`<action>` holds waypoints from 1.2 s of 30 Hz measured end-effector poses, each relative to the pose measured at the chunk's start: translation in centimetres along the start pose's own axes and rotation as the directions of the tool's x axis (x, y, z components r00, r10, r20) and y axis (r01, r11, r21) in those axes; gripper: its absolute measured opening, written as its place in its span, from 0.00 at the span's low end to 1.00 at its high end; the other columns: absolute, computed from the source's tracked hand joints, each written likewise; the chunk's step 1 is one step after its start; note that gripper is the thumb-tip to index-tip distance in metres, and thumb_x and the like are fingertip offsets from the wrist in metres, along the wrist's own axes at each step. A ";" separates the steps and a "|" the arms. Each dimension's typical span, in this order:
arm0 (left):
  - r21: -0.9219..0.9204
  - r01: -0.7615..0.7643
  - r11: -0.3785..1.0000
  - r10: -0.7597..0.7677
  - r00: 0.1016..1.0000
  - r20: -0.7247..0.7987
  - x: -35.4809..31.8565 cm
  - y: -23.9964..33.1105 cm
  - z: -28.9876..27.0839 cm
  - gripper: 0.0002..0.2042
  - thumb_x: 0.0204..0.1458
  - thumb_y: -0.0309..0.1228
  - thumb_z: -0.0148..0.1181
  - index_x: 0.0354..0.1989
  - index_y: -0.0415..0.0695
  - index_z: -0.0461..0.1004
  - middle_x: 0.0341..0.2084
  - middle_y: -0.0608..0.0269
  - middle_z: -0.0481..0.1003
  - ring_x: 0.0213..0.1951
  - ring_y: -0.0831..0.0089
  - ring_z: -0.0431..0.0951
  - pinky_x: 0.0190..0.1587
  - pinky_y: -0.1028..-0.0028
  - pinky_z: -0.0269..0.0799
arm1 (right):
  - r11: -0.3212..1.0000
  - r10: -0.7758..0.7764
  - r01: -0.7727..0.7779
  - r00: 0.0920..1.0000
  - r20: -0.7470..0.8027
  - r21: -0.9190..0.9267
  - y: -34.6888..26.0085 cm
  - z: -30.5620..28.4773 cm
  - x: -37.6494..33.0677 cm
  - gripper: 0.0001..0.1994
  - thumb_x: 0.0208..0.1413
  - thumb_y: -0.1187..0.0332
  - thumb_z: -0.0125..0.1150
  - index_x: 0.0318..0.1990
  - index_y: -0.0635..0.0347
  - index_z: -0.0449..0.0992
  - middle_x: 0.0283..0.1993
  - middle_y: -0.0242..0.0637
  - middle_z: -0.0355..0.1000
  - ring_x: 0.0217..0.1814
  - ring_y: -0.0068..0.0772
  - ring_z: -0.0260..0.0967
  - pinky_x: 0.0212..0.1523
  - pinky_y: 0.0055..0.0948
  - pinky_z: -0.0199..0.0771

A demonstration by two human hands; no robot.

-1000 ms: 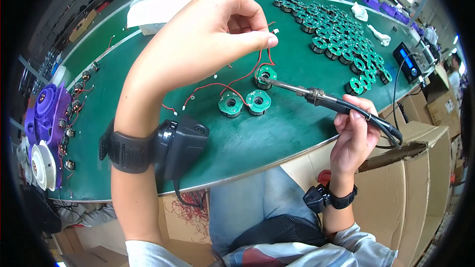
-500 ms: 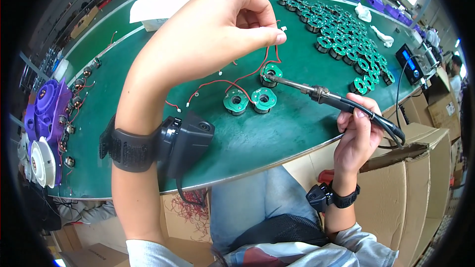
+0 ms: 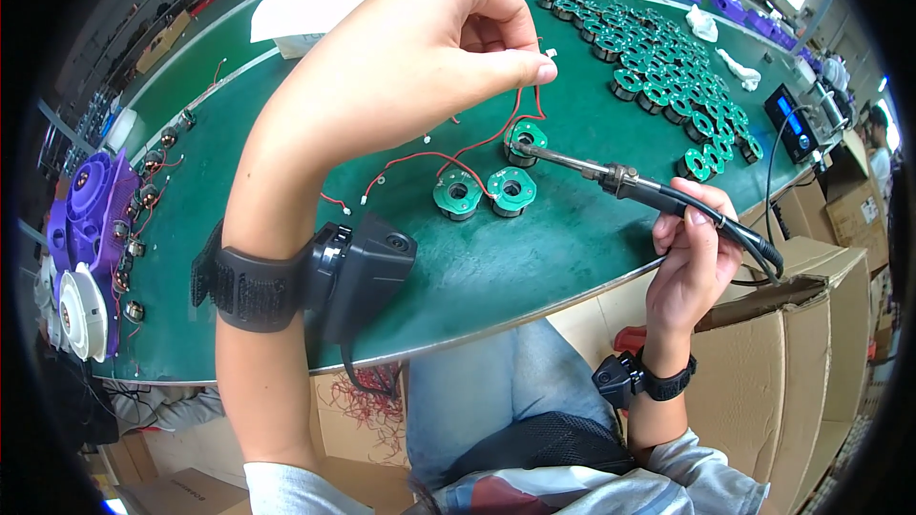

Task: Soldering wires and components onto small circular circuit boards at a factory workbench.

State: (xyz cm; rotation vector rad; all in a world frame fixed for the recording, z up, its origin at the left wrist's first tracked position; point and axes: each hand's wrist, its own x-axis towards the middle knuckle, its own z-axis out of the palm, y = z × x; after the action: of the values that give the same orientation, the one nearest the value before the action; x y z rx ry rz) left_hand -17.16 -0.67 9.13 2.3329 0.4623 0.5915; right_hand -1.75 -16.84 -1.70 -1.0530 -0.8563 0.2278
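The left hand (image 3: 458, 38) arches over the table (image 3: 477, 272), its thumb and fingers (image 3: 523, 68) pinched together on thin, pliant red wire (image 3: 541, 103), with a small white connector (image 3: 551, 53) showing just beyond the fingertips. The right hand (image 3: 695, 243) has its fingers wrapped around the smooth black grip of a soldering iron (image 3: 654, 195), whose slim metal barrel slants leftward to the near coil assembly (image 3: 540, 136), a squat ring capped by a glossy green circuit board; whether the tip actually touches it is hard to tell. That assembly stands upright on the smooth, faintly scuffed green surface below the left hand, just beyond two matching ring-shaped pieces (image 3: 511, 186) set side by side. A dense cluster of similar rings (image 3: 668, 86) spreads to the upper right, near a boxy black control unit (image 3: 790, 124) with a lit blue display. At the left edge lie moulded purple plastic housings (image 3: 89, 195) and a round white plastic part (image 3: 74, 315).
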 end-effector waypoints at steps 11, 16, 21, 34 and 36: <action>-0.085 -0.042 0.995 0.038 0.999 -0.037 -0.2 0.0 0.1 0.07 0.43 0.28 0.58 0.26 0.37 0.69 0.22 0.69 0.68 0.27 0.85 0.68 0.29 0.85 0.66 | 1.000 -0.007 0.007 1.000 -0.026 -0.005 0.1 0.1 0.1 0.10 0.47 0.71 0.47 0.33 0.70 0.68 0.28 0.38 0.68 0.20 0.17 0.61 0.17 0.13 0.55; -0.086 -0.027 0.996 0.028 1.000 0.009 -0.1 0.0 -0.2 0.08 0.44 0.29 0.58 0.26 0.37 0.69 0.22 0.69 0.68 0.27 0.85 0.68 0.29 0.85 0.66 | 1.000 -0.011 0.012 0.999 -0.050 0.019 0.0 0.2 0.2 0.10 0.47 0.71 0.48 0.33 0.70 0.69 0.24 0.35 0.66 0.19 0.17 0.60 0.17 0.13 0.55; -0.089 -0.053 0.995 0.050 0.998 -0.037 -0.1 -0.3 0.0 0.08 0.44 0.29 0.58 0.26 0.37 0.69 0.22 0.69 0.68 0.26 0.85 0.68 0.29 0.85 0.65 | 0.995 0.003 0.011 0.989 -0.147 0.095 0.1 0.1 0.1 0.10 0.46 0.71 0.48 0.32 0.70 0.68 0.22 0.34 0.65 0.18 0.17 0.59 0.17 0.12 0.54; -0.019 -0.043 0.999 0.041 0.995 -0.085 -0.3 -0.2 0.0 0.08 0.44 0.30 0.58 0.26 0.37 0.69 0.21 0.70 0.68 0.24 0.86 0.67 0.27 0.86 0.64 | 1.000 -0.005 0.004 0.999 -0.039 -0.013 -0.1 0.4 -0.1 0.09 0.47 0.72 0.47 0.33 0.70 0.68 0.26 0.37 0.67 0.20 0.19 0.61 0.18 0.14 0.56; 0.009 -0.041 0.999 0.042 0.996 -0.083 -0.3 0.0 -0.1 0.08 0.43 0.30 0.58 0.26 0.37 0.69 0.20 0.70 0.68 0.24 0.86 0.67 0.26 0.86 0.64 | 1.000 -0.017 0.017 0.999 -0.038 -0.009 -0.2 0.5 -0.1 0.09 0.47 0.72 0.47 0.33 0.70 0.68 0.26 0.37 0.67 0.20 0.19 0.61 0.18 0.14 0.57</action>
State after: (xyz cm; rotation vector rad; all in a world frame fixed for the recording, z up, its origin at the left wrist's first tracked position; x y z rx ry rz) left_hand -17.51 -0.75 9.13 2.3364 0.4556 0.7103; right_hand -2.27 -16.64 -1.50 -1.0550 -0.8327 0.1895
